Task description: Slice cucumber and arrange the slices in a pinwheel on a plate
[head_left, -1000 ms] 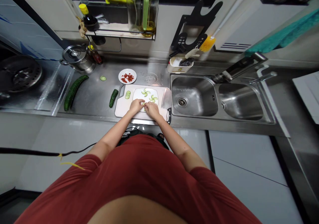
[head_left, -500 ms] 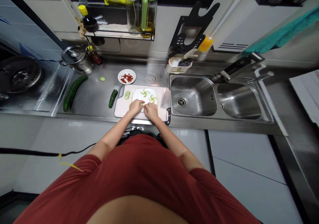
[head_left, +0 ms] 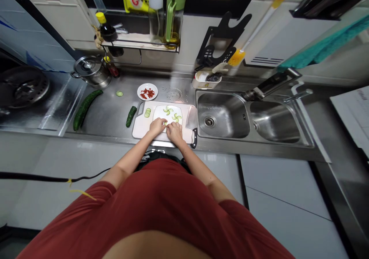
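Note:
My left hand (head_left: 157,127) and my right hand (head_left: 174,132) meet over the front part of a white plate (head_left: 159,112). Their fingers are closed together around a small pale green cucumber slice (head_left: 165,123), which they partly hide. Two pinwheels of cut cucumber pieces, a far pinwheel (head_left: 168,110) and a right pinwheel (head_left: 177,117), lie on the plate. Under the plate is a cutting board (head_left: 140,130). A short stack of cucumber slices (head_left: 147,112) rests on the board's left side. At its right lies a kitchen knife (head_left: 191,117), its black handle toward me.
Left of the board are a cut cucumber (head_left: 131,116), a long cucumber (head_left: 86,109) and a cucumber end (head_left: 119,93). Behind it stands a small plate (head_left: 139,88) of red chopped pieces. A steel pot (head_left: 96,74) is back left; a double sink (head_left: 223,126) is on the right.
The camera view has tilted up a little, so the counter sits slightly lower. My hands stay at the plate's front, with the fingers shifted slightly around the cucumber slice.

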Demonstrator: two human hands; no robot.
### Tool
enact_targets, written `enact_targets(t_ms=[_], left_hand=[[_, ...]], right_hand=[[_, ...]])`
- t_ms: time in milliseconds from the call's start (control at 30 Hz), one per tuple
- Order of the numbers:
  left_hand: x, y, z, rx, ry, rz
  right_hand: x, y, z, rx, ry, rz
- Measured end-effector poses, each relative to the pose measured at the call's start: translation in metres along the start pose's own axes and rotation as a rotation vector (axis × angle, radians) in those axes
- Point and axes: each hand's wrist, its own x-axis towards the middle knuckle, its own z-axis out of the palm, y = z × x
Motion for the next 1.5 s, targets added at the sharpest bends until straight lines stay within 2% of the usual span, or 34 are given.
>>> enact_targets(t_ms=[233, 467, 967, 1333, 1500], left_hand=[[0.002, -0.004, 0.004, -0.031, 0.005, 0.002], [-0.002, 0.002, 0.003, -0.041, 0.008, -0.037], [-0.01, 0.006, 0.002, -0.044, 0.031, -0.036], [-0.014, 0.006, 0.003, -0.05, 0.048, -0.044], [-0.009, 0.003, 0.002, -0.153, 0.135, -0.041]], right_hand=[[-0.001, 0.001, 0.004, -0.019, 0.04, -0.015], [-0.002, -0.001, 0.003, -0.039, 0.016, -0.003], [-0.002, -0.004, 0.009, -0.079, 0.054, 0.029], [-0.002, -0.007, 0.0, -0.074, 0.001, 0.029], [0.0, -0.002, -0.002, -0.036, 0.007, 0.027]])
